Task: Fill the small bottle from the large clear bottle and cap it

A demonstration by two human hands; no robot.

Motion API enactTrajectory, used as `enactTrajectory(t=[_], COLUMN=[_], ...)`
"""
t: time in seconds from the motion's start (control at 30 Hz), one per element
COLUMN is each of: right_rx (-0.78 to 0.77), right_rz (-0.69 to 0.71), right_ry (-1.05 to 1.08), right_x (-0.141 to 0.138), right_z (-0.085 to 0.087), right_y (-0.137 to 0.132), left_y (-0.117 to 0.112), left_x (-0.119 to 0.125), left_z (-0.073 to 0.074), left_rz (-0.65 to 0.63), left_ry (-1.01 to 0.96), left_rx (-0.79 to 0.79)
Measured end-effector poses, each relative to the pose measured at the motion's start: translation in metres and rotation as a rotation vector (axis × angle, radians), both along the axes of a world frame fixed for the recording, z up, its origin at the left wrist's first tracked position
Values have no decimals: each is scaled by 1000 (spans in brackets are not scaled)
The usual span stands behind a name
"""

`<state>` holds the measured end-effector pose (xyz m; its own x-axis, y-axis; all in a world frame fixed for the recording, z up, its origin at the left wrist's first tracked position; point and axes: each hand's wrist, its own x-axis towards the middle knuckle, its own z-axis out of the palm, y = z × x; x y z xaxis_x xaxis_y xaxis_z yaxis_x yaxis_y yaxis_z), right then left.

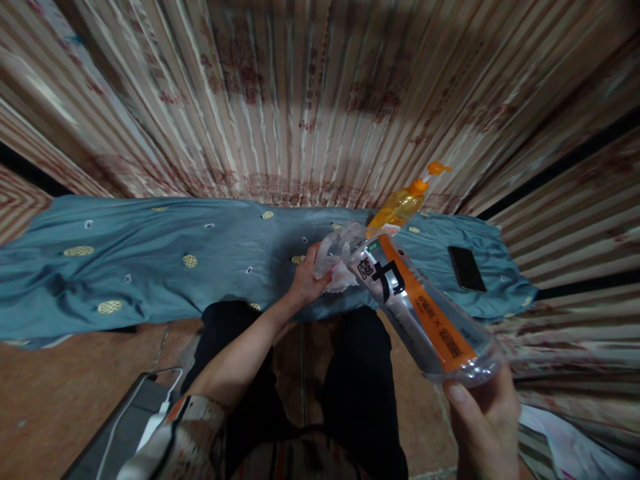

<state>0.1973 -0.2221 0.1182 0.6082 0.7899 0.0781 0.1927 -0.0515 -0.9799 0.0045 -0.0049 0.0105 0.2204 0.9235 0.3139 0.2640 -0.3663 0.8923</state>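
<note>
Head view, sole camera: the large clear bottle (417, 313) with an orange label slants across the space over the cloth-covered surface (150, 257), its narrow end pointing away from the wearer. Right hand (485, 420) is curled at the bottle's base, thumb and fingers spread around it. Left hand (306, 280) is partly closed, fingers pinching a clear plastic piece (333, 252) just beside the bottle's narrow end; whether the two touch, or what the piece is, cannot be told. Judgement: the step looks like working these two parts together; best done with a firm base grip, the narrow end kept steady, and light left-hand pressure so the thin plastic does not buckle. White crumpled material (344, 277) lies under the bottle's narrow end. An amber pump bottle (397, 208) is just beyond that end and seems the likeliest thing to be knocked. A dark phone (467, 269) lies to the bottle's right, apart from it. Pleated curtain (300, 100) hangs beyond the bottle, limiting forward reach.
</note>
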Motion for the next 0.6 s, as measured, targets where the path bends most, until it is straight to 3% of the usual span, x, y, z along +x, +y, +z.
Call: enactTrajectory(t=[0.6], right_rx=[-1], right_rz=[-17], right_ry=[41], right_x=[0], right_z=[-1], right_y=[1], left_y=[1], left_x=[-1], left_z=[-3], left_rz=[-2], left_ry=[7], left_rx=[7])
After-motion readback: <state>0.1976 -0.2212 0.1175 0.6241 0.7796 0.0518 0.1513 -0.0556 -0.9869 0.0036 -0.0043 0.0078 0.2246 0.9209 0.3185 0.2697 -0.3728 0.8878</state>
